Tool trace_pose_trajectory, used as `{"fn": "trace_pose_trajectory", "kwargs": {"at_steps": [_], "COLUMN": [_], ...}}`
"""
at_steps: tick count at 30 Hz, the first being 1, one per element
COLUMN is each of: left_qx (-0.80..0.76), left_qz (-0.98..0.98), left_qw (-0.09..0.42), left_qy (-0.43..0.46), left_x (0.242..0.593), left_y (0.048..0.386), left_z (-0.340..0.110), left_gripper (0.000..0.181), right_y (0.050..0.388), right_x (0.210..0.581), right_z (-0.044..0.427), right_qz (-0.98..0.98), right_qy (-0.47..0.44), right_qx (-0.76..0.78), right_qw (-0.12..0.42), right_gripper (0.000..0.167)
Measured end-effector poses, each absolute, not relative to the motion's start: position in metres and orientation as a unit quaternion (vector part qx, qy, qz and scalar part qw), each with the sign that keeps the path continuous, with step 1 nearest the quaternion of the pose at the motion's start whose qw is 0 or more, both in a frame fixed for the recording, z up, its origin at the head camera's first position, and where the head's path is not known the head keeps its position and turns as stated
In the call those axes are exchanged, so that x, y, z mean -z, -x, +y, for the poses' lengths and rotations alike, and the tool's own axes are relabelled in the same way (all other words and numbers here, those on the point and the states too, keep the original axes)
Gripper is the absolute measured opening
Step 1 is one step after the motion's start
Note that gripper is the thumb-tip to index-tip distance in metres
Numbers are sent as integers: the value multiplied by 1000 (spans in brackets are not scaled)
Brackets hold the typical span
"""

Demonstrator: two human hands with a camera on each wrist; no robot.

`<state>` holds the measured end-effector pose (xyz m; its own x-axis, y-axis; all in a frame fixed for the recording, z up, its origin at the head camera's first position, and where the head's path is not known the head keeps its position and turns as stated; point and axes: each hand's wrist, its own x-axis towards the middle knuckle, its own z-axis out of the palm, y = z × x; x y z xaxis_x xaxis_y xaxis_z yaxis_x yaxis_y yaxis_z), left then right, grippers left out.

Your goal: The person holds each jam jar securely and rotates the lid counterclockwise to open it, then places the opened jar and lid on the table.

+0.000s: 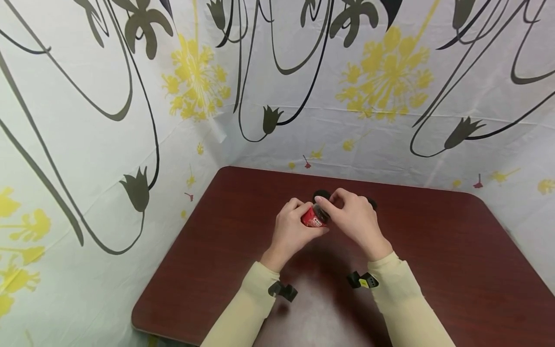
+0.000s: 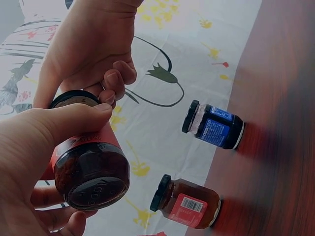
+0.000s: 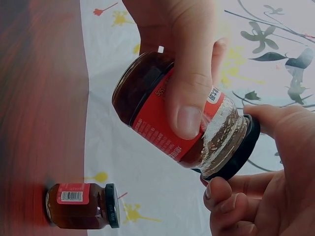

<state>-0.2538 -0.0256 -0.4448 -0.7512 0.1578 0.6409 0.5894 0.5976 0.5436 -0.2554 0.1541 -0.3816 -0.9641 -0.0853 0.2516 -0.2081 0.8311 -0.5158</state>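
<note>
A glass jar [image 1: 312, 219] with a red label and dark contents is held tilted above the table. My left hand [image 1: 291, 226] grips it round the body, with the thumb across the label. My right hand [image 1: 356, 218] pinches the rim of its black lid [image 3: 241, 151] between thumb and fingers. The lid sits at the jar's mouth; whether it is tight or loose I cannot tell. In the right wrist view, pale flecks and dark residue show through the glass [image 3: 219, 135] just below the lid.
Behind the hands, two more lidded jars stand on the dark red table [image 1: 243, 212]: a blue-labelled jar [image 2: 216, 127] and an amber jar with a red label [image 2: 189, 204]. In the head view the hands partly hide them. A patterned cloth [image 1: 277, 86] hangs round the table's far sides.
</note>
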Motion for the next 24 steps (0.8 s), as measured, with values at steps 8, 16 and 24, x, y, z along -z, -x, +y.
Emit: {"fn": "trace_pose_trajectory", "kwargs": {"at_steps": [8,16,24], "left_qx": [386,384,376], "left_qz": [-851,-853,-863], "left_qw": [283,282,272], "left_qy": [219,215,199], "left_x": [445,443,442], "left_y": [255,256,252], "left_z": [-27,-26,-26], "left_gripper": [53,52,51], "right_y": [257,259,261], "right_x": [381,377,377], "right_z": [154,156,155], "right_qz": [-946,-944,-942], "right_qy": [-85,-96,-106], "right_qx": [-294,-301,-310], "right_qw": [106,98,79], "right_gripper": [61,61,59]}}
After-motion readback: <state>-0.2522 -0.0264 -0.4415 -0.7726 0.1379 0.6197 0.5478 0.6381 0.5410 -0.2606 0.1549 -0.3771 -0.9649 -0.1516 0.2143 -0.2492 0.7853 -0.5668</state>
